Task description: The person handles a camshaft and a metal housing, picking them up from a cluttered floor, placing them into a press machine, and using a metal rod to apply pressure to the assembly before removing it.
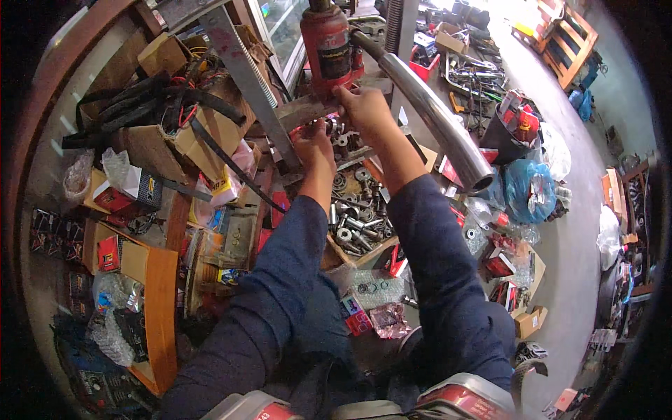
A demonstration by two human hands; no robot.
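A red bottle jack (330, 52) with a dark label stands upright in a metal press frame (241, 73), above a steel crossbar (306, 110). My right hand (369, 112) is closed at the jack's base, its fingertips against the red metal. Lower and to the left, my left hand (313, 145) is closed just under the crossbar, beside small shiny metal parts (341, 133). Whatever its fingers hold is hidden. A long chrome pipe (441, 122) runs from the jack's side toward the lower right, passing over my right wrist's outer side.
Below my hands sits a wooden tray (364, 257) of loose bolts and rings. Cardboard boxes (203, 133) and black hoses crowd the left. At right stand a dark bucket (507, 133) and a blue plastic bag (530, 192). A wooden pallet (570, 42) leans far back.
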